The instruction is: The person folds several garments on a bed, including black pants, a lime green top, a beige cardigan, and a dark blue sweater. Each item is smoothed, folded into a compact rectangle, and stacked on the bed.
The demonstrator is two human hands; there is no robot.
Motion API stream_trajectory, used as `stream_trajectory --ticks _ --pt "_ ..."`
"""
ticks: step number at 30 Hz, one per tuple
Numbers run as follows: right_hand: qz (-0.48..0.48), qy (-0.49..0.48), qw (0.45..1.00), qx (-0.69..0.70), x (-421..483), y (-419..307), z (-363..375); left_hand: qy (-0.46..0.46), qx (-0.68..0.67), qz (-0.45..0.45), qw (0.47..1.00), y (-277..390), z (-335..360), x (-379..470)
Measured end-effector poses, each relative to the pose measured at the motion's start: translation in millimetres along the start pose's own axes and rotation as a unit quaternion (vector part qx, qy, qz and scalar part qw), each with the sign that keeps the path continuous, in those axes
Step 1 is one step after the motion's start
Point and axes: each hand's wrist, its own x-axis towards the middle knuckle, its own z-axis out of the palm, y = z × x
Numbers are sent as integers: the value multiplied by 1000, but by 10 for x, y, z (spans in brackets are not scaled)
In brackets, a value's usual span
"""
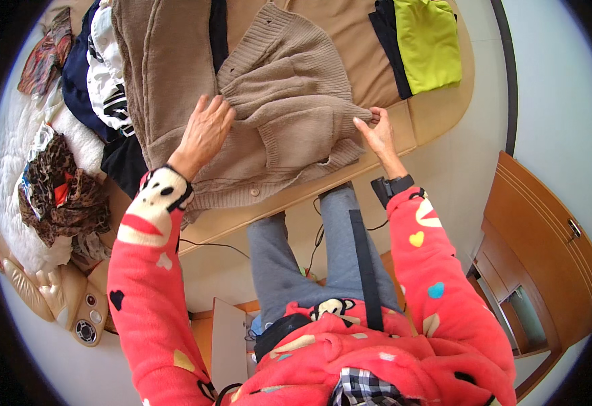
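Note:
A beige knitted cardigan (296,127) with ribbed trim, a pocket and a button lies bunched near the edge of a bed (392,129). At its right end, my right hand (379,132) pinches the ribbed hem between thumb and fingers. My left hand (207,132) rests on the knit at the left, its fingers bent over a fold; whether they grip the cloth is hard to tell. Beyond that hand a smooth brown garment (179,66) extends to the top of the view.
Folded lime-green cloth (427,48) lies at the bed's far right. To the left are white and navy clothes (105,66) and a leopard-print garment (67,193) on a white quilt (7,167). A wooden cabinet (539,243) stands at right. Cables (321,238) hang near my legs.

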Motion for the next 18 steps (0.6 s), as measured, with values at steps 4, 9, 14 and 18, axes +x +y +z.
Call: stream_trajectory --ticks 4,9,14,18 --pt "-38 -183 941 283 -126 -180 -193 -168 112 -19 979 -118 76 -84" --pt "-58 -365 915 164 -619 -182 -495 -178 61 -14 982 -306 -135 -487" --pt "-60 -429 899 -71 -723 -151 -332 -196 -16 29 980 -343 -239 -512" --pt "-342 -292 885 -122 -865 -315 -452 -250 -50 43 966 -439 -326 -372"
